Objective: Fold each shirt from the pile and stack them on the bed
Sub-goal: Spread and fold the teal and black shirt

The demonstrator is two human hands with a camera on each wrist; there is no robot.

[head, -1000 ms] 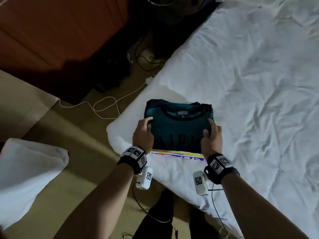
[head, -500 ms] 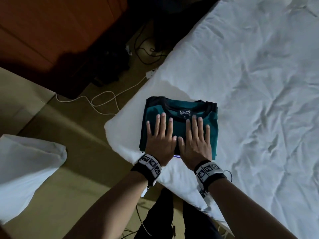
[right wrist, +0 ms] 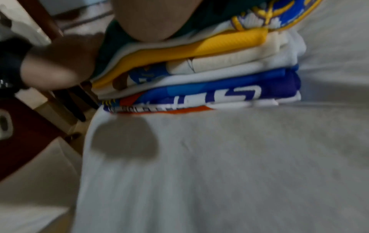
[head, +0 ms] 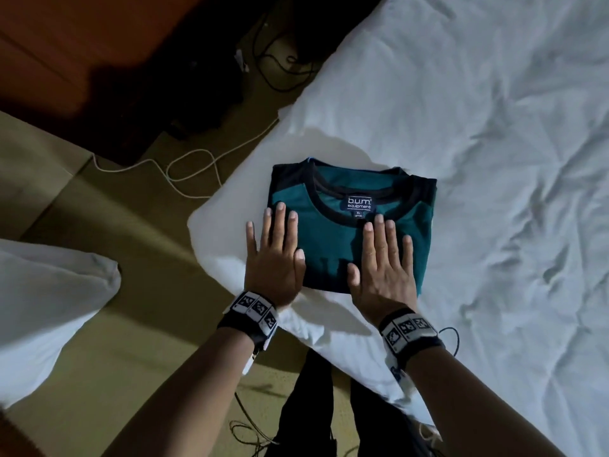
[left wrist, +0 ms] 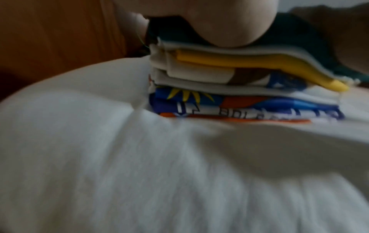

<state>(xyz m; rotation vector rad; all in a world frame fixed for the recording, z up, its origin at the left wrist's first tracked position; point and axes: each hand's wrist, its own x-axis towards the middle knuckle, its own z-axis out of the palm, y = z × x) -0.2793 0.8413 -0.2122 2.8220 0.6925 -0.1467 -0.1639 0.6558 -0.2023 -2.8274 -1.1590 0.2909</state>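
Lying folded at the centre of the head view, a teal shirt (head: 333, 239) with a black collar and a "b.u.m. equipment" neck label is seen on top of a stack of folded shirts (left wrist: 235, 88) at the near corner of the bed (head: 478, 159), which is covered by a rumpled white sheet. The left hand (head: 275, 258) is laid flat with straight, slightly spread fingers over the shirt's left edge, its outer fingers reaching past that edge over the sheet. The right hand (head: 382, 265) is laid flat in the same way on the shirt's lower right part, fingers straight and apart, nothing being gripped by either hand. In the left wrist view, the stack is shown from the side just under the heel of the palm: teal on top, then grey-white, yellow, white, and a blue, white and orange printed shirt at the bottom, all resting on the sheet. The same layers are shown blurred in the right wrist view. At the left edge of the head view a white pillow (head: 43, 308) is seen on the tan floor (head: 131, 258), and a white cable (head: 184, 166) is looped on the floor in the upper left centre, beside dark wooden furniture (head: 82, 44).
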